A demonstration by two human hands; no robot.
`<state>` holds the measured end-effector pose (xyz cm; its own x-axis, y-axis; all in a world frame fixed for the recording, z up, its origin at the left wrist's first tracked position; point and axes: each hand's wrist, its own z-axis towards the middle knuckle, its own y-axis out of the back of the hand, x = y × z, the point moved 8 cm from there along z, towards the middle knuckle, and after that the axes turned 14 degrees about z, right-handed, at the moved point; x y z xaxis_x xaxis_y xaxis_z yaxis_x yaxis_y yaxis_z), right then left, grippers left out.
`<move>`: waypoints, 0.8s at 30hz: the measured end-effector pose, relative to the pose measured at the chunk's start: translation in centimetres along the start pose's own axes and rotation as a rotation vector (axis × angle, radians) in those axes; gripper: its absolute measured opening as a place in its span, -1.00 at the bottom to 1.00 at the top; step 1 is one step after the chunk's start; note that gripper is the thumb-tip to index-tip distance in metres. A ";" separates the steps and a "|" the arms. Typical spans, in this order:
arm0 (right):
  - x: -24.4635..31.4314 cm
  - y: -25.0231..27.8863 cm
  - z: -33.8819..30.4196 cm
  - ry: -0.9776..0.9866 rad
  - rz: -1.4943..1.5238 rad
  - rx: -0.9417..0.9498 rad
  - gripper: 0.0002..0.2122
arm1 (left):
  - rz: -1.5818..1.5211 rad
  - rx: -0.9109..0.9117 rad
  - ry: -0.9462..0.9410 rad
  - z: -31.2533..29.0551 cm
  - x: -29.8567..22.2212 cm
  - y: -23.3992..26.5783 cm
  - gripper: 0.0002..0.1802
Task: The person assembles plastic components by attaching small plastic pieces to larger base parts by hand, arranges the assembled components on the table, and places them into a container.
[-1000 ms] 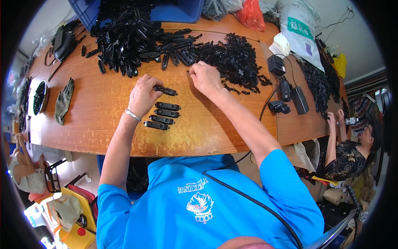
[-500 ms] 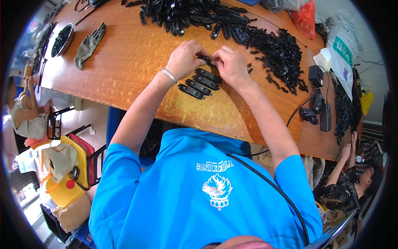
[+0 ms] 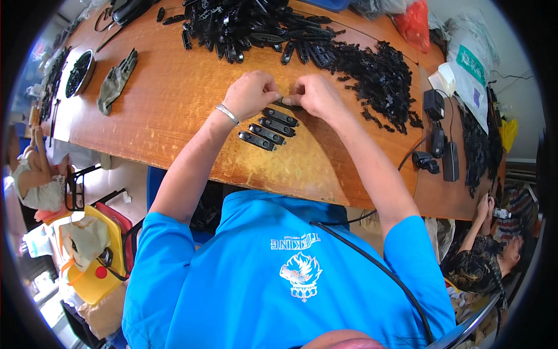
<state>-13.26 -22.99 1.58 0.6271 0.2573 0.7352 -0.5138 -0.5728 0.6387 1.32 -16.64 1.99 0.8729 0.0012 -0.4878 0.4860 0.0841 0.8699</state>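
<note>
My left hand [image 3: 253,95], with a silver bracelet at its wrist, and my right hand [image 3: 317,96] meet over the table. Fingertips of both pinch a small dark plastic part [image 3: 286,104], mostly hidden behind the fingers. Just nearer to me, several long black plastic parts [image 3: 267,134] lie side by side in a slanted row, each with round marks on its top.
Beyond my hands lies a heap of long black parts [image 3: 238,26]. Small black pieces [image 3: 381,81] are piled to the right. A grey glove [image 3: 116,81] and a bowl of black pieces [image 3: 80,74] are at left. Black adapters [image 3: 434,104] with cords lie right. Other people sit at both sides.
The whole view has shifted slightly. Both hands have come a little nearer to the row with the part between them. The row keeps its order.
</note>
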 end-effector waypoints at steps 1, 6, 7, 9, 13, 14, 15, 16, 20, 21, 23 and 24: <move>0.2 -0.1 0.1 0.029 -0.043 0.011 -0.70 | 0.003 0.000 -0.010 0.1 -0.1 -0.1 -0.76; 0.9 -0.5 -2.2 0.163 -0.126 0.130 -0.71 | 0.064 0.192 -0.067 -0.2 -0.2 -0.6 -0.79; 0.8 0.3 -2.9 0.231 0.003 0.052 -0.76 | 0.040 0.240 -0.026 -0.2 0.0 -0.7 -0.77; -1.1 4.7 -4.2 0.180 0.076 -0.062 -0.81 | 0.054 0.101 0.028 0.8 -0.9 1.0 -0.73; -3.8 8.5 -6.2 0.259 -0.132 -0.241 -0.89 | 0.208 -0.326 0.072 4.6 -1.6 1.8 -0.58; -4.1 8.3 -6.3 0.258 -0.134 -0.245 -0.89 | 0.206 -0.327 0.068 5.5 -1.6 1.2 -0.58; -3.7 7.7 -6.7 0.331 -0.152 -0.236 -0.90 | 0.261 -0.308 0.099 6.1 -1.6 0.4 -0.56; -3.2 7.1 -7.1 0.405 -0.169 -0.227 -0.90 | 0.317 -0.288 0.132 6.5 -1.4 -0.1 -0.54; -3.5 6.1 -6.8 0.405 -0.228 -0.225 -0.90 | 0.295 -0.380 0.113 6.4 -1.3 -0.4 -0.68; -3.5 6.2 -6.8 0.406 -0.225 -0.226 -0.90 | 0.298 -0.378 0.113 6.1 -1.4 -0.2 -0.68; -2.8 6.2 -7.2 0.473 -0.256 -0.211 -0.93 | 0.221 -0.273 0.079 4.7 -1.4 -0.3 -0.75; -2.6 6.2 -7.3 0.482 -0.252 -0.207 -0.93 | 0.227 -0.277 0.086 3.9 -1.3 0.0 -0.75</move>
<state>-22.35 -21.55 5.24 0.4323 0.7191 0.5441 -0.5173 -0.2964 0.8028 0.37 -20.49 2.91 0.9449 0.1340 -0.2988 0.2397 0.3387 0.9098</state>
